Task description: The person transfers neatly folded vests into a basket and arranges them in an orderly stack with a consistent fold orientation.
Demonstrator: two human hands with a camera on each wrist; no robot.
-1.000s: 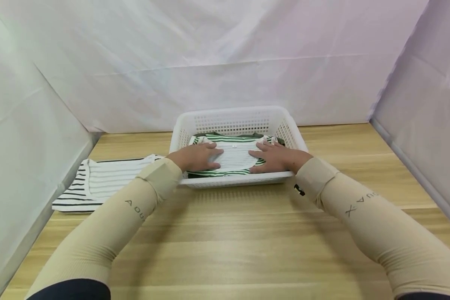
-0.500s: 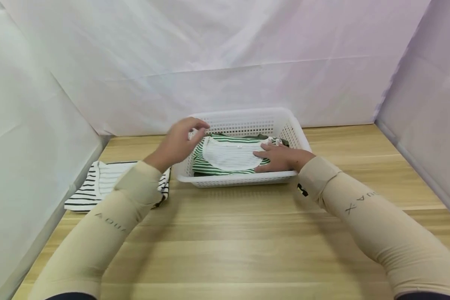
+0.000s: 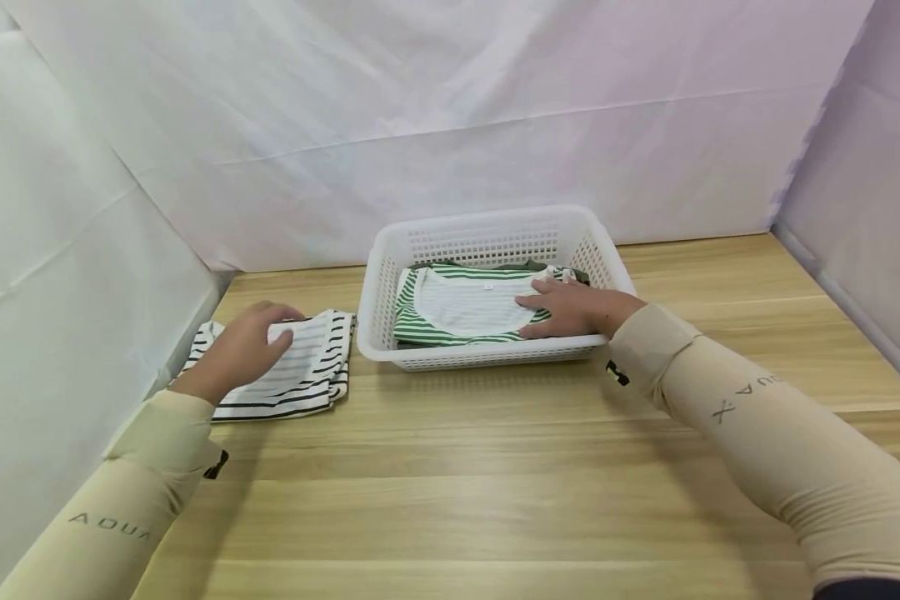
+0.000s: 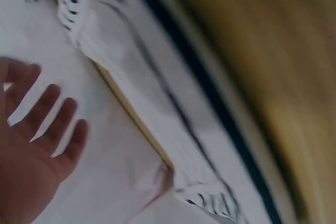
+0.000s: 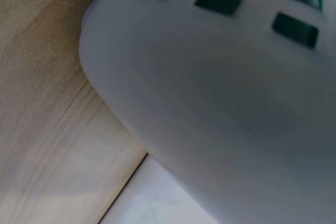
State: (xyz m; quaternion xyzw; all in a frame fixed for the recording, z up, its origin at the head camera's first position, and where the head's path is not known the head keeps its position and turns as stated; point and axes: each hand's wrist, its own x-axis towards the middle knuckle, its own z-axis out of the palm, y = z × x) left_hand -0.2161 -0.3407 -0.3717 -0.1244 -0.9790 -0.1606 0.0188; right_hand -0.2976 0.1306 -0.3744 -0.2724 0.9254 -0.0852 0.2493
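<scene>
My right hand [image 3: 566,308] rests on the right part of a folded green-and-white striped shirt [image 3: 468,305] inside a white plastic basket [image 3: 487,360]. Its fingers lie spread over the cloth. In the right wrist view the basket wall [image 5: 210,87] hides this hand. Over on the left, my left hand [image 3: 247,346] is above a folded white shirt with black stripes [image 3: 322,367], covering part of it in the head view. In the left wrist view the left hand [image 4: 39,135] holds nothing and its fingers are apart, beside the striped shirt [image 4: 152,87].
Dark green cloth [image 3: 528,266] shows at the back of the basket, under the green-striped shirt. The wooden table [image 3: 450,483] meets a white sheet wall [image 3: 435,125] behind, with further sheets at both sides.
My left hand has lifted off the green-striped shirt, left the basket and moved left to over the black-striped shirt. My right hand stays on the green-striped shirt.
</scene>
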